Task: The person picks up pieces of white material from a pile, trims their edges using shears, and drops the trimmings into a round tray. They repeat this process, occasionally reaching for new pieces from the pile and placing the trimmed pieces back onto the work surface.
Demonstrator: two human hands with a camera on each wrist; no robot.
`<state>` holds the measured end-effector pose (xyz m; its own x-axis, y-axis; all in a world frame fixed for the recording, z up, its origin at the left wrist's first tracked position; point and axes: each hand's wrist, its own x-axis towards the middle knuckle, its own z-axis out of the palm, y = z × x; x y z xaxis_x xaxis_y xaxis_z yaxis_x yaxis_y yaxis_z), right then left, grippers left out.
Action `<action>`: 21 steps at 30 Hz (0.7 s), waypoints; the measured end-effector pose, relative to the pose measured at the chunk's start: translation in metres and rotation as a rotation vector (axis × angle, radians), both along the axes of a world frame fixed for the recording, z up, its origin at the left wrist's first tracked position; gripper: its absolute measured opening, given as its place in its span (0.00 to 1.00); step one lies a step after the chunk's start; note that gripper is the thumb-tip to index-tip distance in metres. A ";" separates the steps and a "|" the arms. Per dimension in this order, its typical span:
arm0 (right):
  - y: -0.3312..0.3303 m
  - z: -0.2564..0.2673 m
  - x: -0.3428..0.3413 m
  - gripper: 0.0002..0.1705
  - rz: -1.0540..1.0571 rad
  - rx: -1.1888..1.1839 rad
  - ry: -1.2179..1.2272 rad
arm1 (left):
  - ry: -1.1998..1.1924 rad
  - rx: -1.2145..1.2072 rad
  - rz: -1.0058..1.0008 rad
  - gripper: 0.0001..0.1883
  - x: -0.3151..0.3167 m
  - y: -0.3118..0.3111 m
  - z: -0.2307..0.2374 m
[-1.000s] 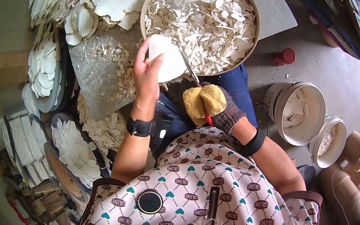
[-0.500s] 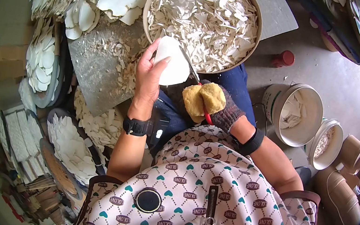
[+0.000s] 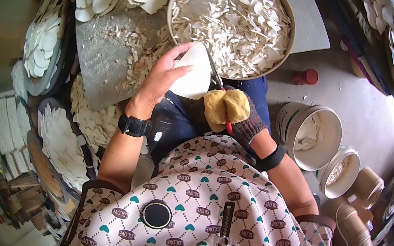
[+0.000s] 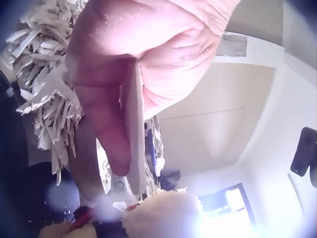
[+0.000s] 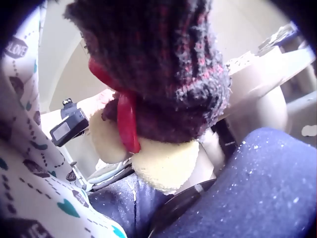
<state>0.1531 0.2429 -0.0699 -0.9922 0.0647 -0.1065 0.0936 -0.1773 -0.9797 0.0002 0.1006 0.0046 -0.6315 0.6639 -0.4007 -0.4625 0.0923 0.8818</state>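
My bare left hand [image 3: 161, 77] pinches a flat white piece [image 3: 194, 77] like thin board, thumb on its upper face and fingers beneath. Seen edge-on in the left wrist view, the piece [image 4: 137, 148] is thin. My right hand [image 3: 252, 125], in a dark knitted glove, grips red-handled scissors [image 3: 215, 73] whose dark blades lie along the piece's right edge. Yellow foam [image 3: 215, 109] wraps the handles, and the red handle [image 5: 128, 121] shows between the foam lumps in the right wrist view. Below the blades' tips is a round tub [image 3: 291, 37] heaped with white offcuts [image 3: 233, 25].
A grey board [image 3: 93, 68] strewn with scraps lies at left. Stacks of white pieces [image 3: 39, 49] stand along the left side. On the right floor are a white bucket [image 3: 325, 143], a smaller bucket [image 3: 345, 180] and a red container [image 3: 306, 77].
My left hand has tilted the white piece, so it looks narrower, and the forearm leans further left. The scissors stay in my right hand at its edge. The head view has shifted slightly.
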 end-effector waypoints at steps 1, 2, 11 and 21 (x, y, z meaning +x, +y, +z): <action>0.003 -0.001 -0.001 0.11 0.024 -0.158 -0.078 | -0.005 -0.022 -0.023 0.21 -0.003 -0.006 0.000; 0.000 -0.026 -0.001 0.09 -0.062 0.056 0.086 | 0.006 -0.009 -0.037 0.19 -0.006 -0.012 0.002; -0.002 -0.023 -0.008 0.18 0.126 -1.371 0.029 | 0.540 -0.048 0.095 0.10 0.004 -0.073 0.022; -0.020 -0.031 -0.006 0.18 0.206 -1.078 -0.063 | 0.212 0.130 0.371 0.21 0.023 -0.090 0.035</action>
<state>0.1470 0.2228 -0.1013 -0.9641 -0.2588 -0.0587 0.2640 -0.9124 -0.3129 0.0232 0.0106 0.0400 -0.8958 0.4128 -0.1647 -0.2508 -0.1637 0.9541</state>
